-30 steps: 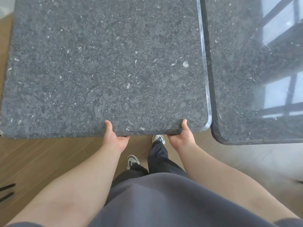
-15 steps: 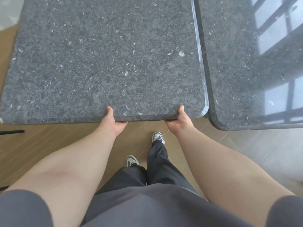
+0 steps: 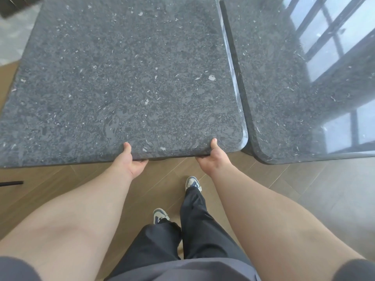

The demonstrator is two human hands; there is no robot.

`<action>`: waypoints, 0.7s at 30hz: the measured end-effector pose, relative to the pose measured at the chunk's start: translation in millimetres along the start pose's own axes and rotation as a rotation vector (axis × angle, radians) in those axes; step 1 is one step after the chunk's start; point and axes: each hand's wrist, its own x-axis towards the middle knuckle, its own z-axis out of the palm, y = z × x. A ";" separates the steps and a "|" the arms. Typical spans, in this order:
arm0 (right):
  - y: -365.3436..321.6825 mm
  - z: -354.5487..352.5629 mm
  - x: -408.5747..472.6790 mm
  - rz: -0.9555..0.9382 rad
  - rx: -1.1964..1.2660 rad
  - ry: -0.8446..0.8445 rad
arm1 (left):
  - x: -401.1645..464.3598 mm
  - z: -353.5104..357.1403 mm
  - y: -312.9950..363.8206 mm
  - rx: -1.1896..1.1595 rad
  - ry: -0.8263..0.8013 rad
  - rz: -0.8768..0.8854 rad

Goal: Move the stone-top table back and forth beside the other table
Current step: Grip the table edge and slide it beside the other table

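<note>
The stone-top table (image 3: 125, 82), a dark grey speckled slab with rounded corners, fills the upper left of the head view. My left hand (image 3: 132, 161) grips its near edge, thumb on top and fingers curled underneath. My right hand (image 3: 213, 157) grips the same edge nearer the right corner in the same way. The other table (image 3: 284, 94), with the same stone top and a glossy window reflection, stands directly to the right with a narrow gap between the two edges. Its near edge lies slightly closer to me than the left table's.
Wood-pattern flooring (image 3: 60, 183) lies under the tables and my feet (image 3: 192, 183). A thin black bar (image 3: 11, 183) lies on the floor at the left. Pale floor and a dark object (image 3: 12, 5) show at the top left corner.
The stone-top table has slid away from me along the other table; its near edge, once ahead of the neighbour's, now sits slightly behind it. Both hands kept their grip and my arms stretched out.
</note>
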 end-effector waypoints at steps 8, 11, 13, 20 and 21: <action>-6.4 -11.0 -3.3 0.031 -0.011 -0.018 | -8.9 -3.4 -9.5 0.018 0.038 0.020; -4.1 -15.7 -7.4 0.034 -0.009 -0.027 | -12.0 -9.1 -12.7 0.014 0.044 0.024; -2.5 -18.8 -10.0 0.031 -0.008 -0.030 | -12.6 -13.0 -13.9 0.017 0.052 0.023; 1.6 -29.7 -18.4 0.018 -0.011 -0.027 | -31.4 -20.5 -19.9 -0.020 0.054 0.040; 2.6 -31.9 -18.8 0.016 -0.004 -0.027 | -33.6 -21.9 -21.3 -0.022 0.061 0.040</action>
